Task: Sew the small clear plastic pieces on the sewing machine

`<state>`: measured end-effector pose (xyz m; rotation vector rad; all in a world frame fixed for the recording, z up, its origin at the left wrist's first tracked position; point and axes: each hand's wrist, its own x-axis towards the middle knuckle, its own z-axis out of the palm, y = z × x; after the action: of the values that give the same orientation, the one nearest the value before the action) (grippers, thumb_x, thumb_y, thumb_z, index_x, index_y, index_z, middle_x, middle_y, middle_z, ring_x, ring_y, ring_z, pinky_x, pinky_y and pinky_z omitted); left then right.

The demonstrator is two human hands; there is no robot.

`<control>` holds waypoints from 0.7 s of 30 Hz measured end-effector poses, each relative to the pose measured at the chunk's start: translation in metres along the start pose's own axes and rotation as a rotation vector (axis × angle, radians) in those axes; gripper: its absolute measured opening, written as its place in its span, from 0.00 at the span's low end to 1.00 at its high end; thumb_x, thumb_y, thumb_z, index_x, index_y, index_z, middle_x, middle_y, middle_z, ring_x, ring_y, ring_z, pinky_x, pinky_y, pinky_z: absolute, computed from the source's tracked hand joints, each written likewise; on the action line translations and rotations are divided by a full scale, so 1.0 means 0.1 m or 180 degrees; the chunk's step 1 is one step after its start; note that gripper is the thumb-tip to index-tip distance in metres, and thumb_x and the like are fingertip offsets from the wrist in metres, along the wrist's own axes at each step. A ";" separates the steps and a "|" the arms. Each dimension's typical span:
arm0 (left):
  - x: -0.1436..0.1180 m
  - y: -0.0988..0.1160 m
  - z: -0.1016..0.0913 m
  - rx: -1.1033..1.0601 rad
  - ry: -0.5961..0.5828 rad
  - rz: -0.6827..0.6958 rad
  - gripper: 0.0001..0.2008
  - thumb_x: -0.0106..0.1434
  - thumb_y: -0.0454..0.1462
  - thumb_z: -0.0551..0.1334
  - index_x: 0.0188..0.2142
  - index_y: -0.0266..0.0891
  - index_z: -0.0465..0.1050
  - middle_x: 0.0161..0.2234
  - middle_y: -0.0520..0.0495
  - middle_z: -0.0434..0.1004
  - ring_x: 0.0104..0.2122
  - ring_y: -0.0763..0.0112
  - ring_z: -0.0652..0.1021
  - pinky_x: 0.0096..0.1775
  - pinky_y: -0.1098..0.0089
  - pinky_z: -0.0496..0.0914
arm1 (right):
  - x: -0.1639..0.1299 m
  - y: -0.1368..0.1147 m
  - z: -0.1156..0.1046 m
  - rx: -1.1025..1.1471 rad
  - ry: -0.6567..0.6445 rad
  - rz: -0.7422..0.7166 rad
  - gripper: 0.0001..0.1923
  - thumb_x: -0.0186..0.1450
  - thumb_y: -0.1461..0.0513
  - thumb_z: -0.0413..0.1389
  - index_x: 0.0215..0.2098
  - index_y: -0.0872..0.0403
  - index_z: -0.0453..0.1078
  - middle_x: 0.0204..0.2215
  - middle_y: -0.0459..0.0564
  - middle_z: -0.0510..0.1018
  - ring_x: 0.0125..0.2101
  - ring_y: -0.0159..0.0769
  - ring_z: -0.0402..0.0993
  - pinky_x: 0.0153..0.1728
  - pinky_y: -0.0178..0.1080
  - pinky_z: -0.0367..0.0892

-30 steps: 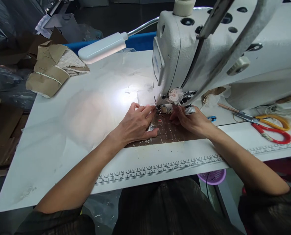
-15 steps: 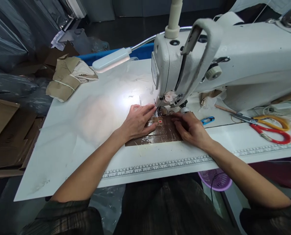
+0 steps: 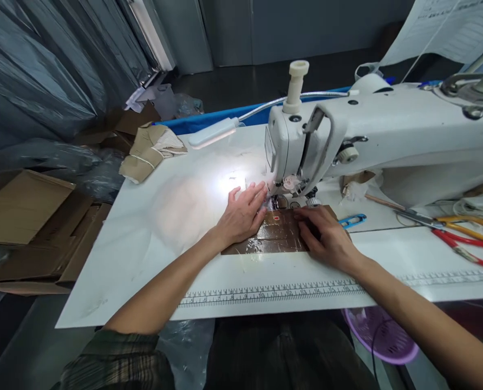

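My left hand (image 3: 242, 215) lies flat with its fingers stretched out, its fingertips close beside the presser foot (image 3: 273, 203) of a white sewing machine (image 3: 284, 143). Beneath the needle area is a shiny, brown-taped surface (image 3: 278, 238) with a small red mark. My right hand (image 3: 328, 235) rests on the right part of this surface, fingers bent and drawn together, fingertips just in front of the foot. Whatever it may hold is too small or hidden to make out. A pale, sheer material (image 3: 184, 214) seems to lie left of my left hand.
Red-handled scissors (image 3: 469, 249), yellow-handled scissors (image 3: 469, 226) and a blue thread snipper (image 3: 352, 221) lie to the right. A lamp (image 3: 213, 134) lights the needle area. A tied fabric bundle (image 3: 146, 151) sits at the back left. Printed ruler marks (image 3: 266, 295) run along the front edge.
The camera view has tilted up and shifted left. My left thumb has drawn in from over the brown surface toward the other fingers. My right hand stays about where it was by the foot.
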<state>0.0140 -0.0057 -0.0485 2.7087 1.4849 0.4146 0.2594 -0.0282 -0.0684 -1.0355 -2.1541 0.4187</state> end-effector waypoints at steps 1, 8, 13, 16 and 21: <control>0.00 0.01 -0.01 0.0005 -0.0059 -0.0017 0.18 0.73 0.40 0.45 0.55 0.37 0.66 0.56 0.36 0.69 0.59 0.53 0.67 0.59 0.45 0.57 | -0.01 -0.02 0.01 -0.0046 -0.0028 -0.0007 0.17 0.68 0.65 0.49 0.55 0.53 0.66 0.46 0.58 0.74 0.46 0.47 0.74 0.48 0.54 0.73; -0.01 0.01 -0.09 0.0123 -0.0227 0.0045 0.19 0.73 0.43 0.47 0.54 0.37 0.67 0.57 0.35 0.68 0.59 0.53 0.67 0.57 0.50 0.62 | -0.09 -0.03 0.07 -0.0174 -0.0215 -0.0010 0.19 0.70 0.63 0.47 0.59 0.51 0.60 0.52 0.60 0.70 0.51 0.48 0.73 0.51 0.54 0.74; 0.33 -0.19 -0.31 0.0050 -0.0430 -0.0107 0.14 0.71 0.42 0.51 0.47 0.40 0.71 0.49 0.40 0.72 0.48 0.58 0.74 0.49 0.56 0.69 | -0.09 0.00 0.09 -0.0213 -0.0211 0.0028 0.18 0.71 0.63 0.46 0.59 0.49 0.58 0.53 0.61 0.69 0.51 0.49 0.74 0.50 0.53 0.75; 0.69 -0.41 -0.34 0.0126 -0.0263 -0.0644 0.15 0.71 0.41 0.50 0.44 0.37 0.72 0.46 0.37 0.73 0.47 0.55 0.75 0.48 0.56 0.69 | -0.09 0.01 0.09 -0.0204 -0.0222 0.0067 0.17 0.71 0.62 0.45 0.58 0.49 0.59 0.53 0.61 0.70 0.49 0.49 0.76 0.48 0.52 0.77; 1.07 -0.80 -0.19 0.0084 -0.0268 -0.1109 0.21 0.74 0.41 0.44 0.45 0.35 0.73 0.45 0.36 0.75 0.47 0.56 0.76 0.49 0.58 0.69 | -0.09 0.02 0.09 -0.0088 -0.0174 -0.0014 0.18 0.71 0.63 0.46 0.58 0.47 0.60 0.53 0.59 0.71 0.51 0.49 0.74 0.49 0.53 0.76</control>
<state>-0.0020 0.1247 -0.0181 2.3789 1.8970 0.2628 0.2584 -0.0341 -0.0797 -1.0457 -2.2158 0.4206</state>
